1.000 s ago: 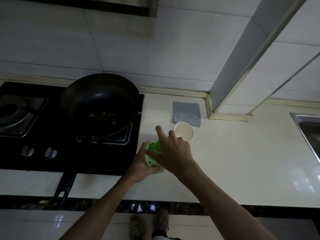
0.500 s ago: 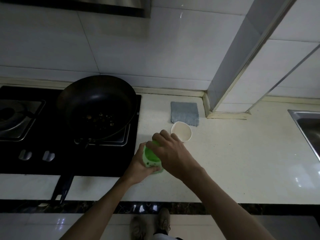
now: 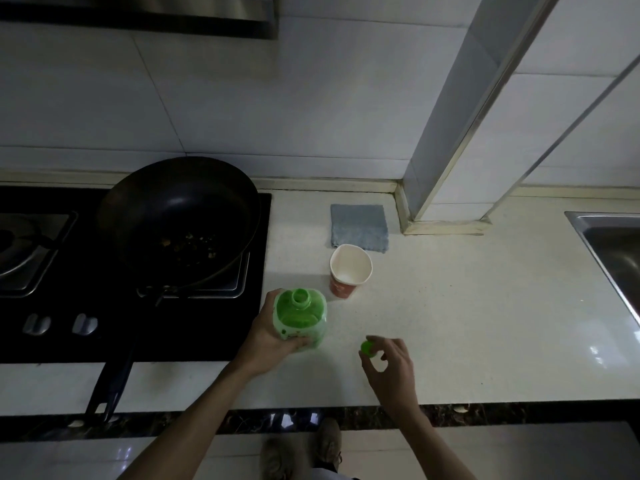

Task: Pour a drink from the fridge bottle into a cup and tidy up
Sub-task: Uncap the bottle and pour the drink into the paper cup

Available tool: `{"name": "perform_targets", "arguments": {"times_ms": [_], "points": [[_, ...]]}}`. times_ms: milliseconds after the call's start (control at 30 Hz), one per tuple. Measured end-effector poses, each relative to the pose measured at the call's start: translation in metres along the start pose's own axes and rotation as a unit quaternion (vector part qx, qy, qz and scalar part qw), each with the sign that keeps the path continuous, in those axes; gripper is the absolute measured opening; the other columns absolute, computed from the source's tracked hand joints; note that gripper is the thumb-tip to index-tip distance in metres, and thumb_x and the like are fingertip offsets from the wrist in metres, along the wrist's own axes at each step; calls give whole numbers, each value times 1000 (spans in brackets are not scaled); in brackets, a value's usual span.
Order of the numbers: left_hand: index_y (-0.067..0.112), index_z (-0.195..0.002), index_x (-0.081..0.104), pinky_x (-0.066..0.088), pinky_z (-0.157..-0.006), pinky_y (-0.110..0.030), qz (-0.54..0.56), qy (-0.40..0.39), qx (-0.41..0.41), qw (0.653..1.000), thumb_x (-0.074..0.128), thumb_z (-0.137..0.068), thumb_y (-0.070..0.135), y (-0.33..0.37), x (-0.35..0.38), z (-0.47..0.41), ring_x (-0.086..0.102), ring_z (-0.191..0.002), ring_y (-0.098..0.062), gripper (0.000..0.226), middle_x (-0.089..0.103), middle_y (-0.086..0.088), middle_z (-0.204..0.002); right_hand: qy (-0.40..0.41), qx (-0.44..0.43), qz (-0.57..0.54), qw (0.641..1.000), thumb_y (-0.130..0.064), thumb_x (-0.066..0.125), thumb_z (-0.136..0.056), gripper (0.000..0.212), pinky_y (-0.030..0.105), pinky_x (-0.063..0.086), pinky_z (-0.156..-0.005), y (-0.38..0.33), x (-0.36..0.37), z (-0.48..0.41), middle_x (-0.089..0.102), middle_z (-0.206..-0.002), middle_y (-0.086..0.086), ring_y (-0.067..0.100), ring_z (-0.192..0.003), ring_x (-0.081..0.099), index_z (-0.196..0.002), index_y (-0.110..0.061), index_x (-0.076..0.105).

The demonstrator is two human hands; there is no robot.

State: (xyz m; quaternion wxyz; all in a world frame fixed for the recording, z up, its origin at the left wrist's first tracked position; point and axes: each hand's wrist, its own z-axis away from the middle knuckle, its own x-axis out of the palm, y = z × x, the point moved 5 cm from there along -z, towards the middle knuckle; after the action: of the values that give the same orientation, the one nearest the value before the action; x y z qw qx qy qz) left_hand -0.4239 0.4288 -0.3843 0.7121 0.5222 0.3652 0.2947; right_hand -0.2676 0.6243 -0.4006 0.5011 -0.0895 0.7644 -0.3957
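Head view: white tabletop (image 3: 467, 323), bearing the items below. Black wok (image 3: 180, 216) on hob (image 3: 69, 323), left. Grey cloth (image 3: 358, 226), by the wall. Green bottle (image 3: 300, 318), upright on tabletop, neck open; left hand (image 3: 266, 336) with fingers wrapped round its body. Paper cup (image 3: 349, 271), upright between bottle and cloth. Green cap (image 3: 367, 348), pinched in fingertips of right hand (image 3: 391, 358), right of bottle, apart from it.
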Motion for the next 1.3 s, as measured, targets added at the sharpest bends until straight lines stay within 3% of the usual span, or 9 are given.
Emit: {"name": "perform_targets", "arguments": {"times_ms": [167,300,533,700,800,933,1067,1167,1300], "points": [[52,-116,42,55,-86,-27,-11,9,0,1000,90,-50,31,0,1,1,62,-105,-8,84,60,7,-115,-51,69,9,996,-8,78,-79,22,19,45,-75,24,20,1,71,-104,0,17,-92,60,-97,-13,67],[49,-118,41,54,-85,-25,-19,9,1,1000,91,-56,16,-2,1,1,61,-105,-6,86,60,8,-116,-75,65,35,994,-12,75,-82,24,19,38,-74,31,26,-4,68,-102,4,16,-91,54,-100,-12,61],[41,-121,41,52,-85,-18,-25,16,6,1000,90,-60,5,-3,1,1,61,-105,-2,87,60,9,-117,-78,60,62,993,-10,78,-78,25,29,47,-76,38,28,-2,65,-102,12,26,-89,61,-99,-9,63],[46,-120,40,53,-87,-22,-18,15,8,1000,90,-60,7,-1,2,3,59,-107,-2,88,58,10,-118,-79,14,75,994,-10,87,-67,50,40,55,-78,32,26,0,70,-104,9,30,-96,64,-111,-7,63],[45,-122,41,54,-88,-27,-10,15,4,1000,91,-58,14,-3,2,4,60,-109,-8,87,59,8,-119,-69,-19,27,997,-13,85,-71,59,39,58,-80,13,18,-3,68,-110,5,19,-95,64,-119,-18,52],[36,-127,41,55,-89,-28,10,5,-4,1000,92,-56,11,-6,3,3,62,-110,-10,91,61,6,-120,-85,-81,-50,992,-37,66,-84,49,12,50,-81,-55,9,-22,61,-122,4,1,-100,57,-125,-22,45],[21,-140,32,54,-94,-31,9,-37,-8,999,93,-55,7,-13,2,1,59,-118,-11,105,56,2,-130,-117,-107,-94,983,-48,64,-85,70,19,33,-110,-107,13,-36,40,-150,-2,7,-136,37,-145,-27,33],[22,-144,29,53,-96,-36,17,-54,-30,998,90,-58,2,-25,1,1,58,-121,-15,108,55,0,-133,-144,-91,-94,981,-39,70,-85,83,17,15,-115,-116,21,-39,23,-158,-6,6,-144,16,-151,-33,20],[11,-140,38,56,-88,-35,15,-58,-58,996,93,-57,14,-33,6,2,61,-117,-26,99,60,-11,-127,-172,-68,-94,978,-28,72,-86,83,32,24,-115,-115,31,-38,16,-161,3,16,-146,16,-151,-34,21]]}}
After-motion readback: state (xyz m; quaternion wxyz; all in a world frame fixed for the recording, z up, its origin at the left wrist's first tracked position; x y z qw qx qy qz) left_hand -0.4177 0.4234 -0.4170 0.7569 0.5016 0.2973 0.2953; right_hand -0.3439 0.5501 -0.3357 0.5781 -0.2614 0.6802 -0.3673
